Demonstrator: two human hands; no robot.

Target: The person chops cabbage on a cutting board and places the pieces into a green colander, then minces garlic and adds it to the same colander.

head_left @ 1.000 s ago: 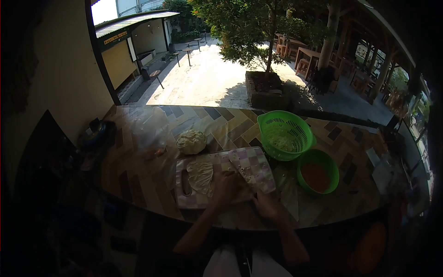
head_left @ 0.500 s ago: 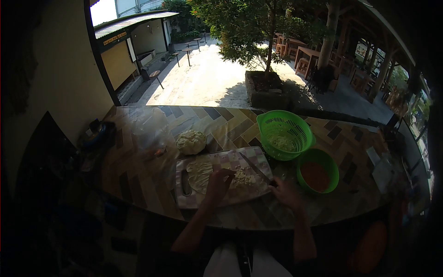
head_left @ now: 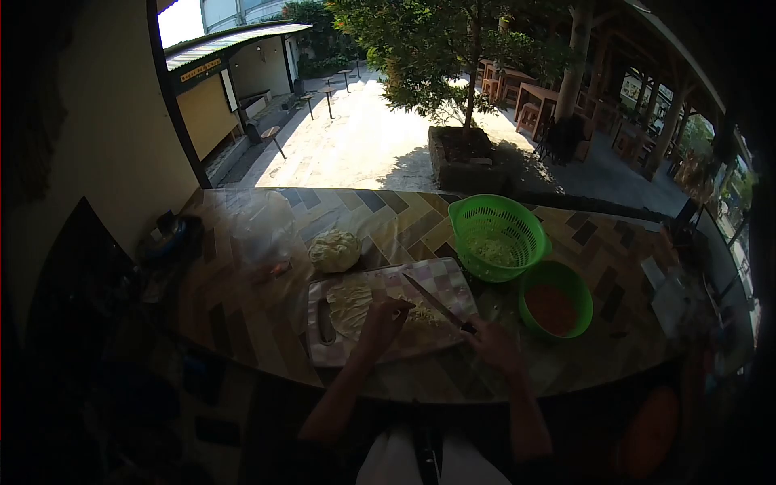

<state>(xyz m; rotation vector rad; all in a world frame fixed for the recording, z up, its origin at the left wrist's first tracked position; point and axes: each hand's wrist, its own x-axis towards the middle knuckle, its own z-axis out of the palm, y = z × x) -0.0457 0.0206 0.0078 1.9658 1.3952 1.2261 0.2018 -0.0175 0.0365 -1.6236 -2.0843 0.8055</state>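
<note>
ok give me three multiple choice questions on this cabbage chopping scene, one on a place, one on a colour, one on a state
1. Where does the whole cabbage sit?
A. inside the colander
B. on the counter just beyond the chopping board's far left corner
C. in the person's lap

2. What colour is the colander?
A. green
B. red
C. white

3. What is the right hand doing?
A. resting flat and empty on the counter
B. gripping the handle of a knife, its blade out over the board
C. lifting the green bowl

Answers:
1. B, the cabbage lies on the tiled counter past the chopping board, apart from the colander.
2. A, its slotted wall is bright green, like the bowl beside it.
3. B, the knife runs from that hand over the board, towards the left hand on the cut leaves.
</note>
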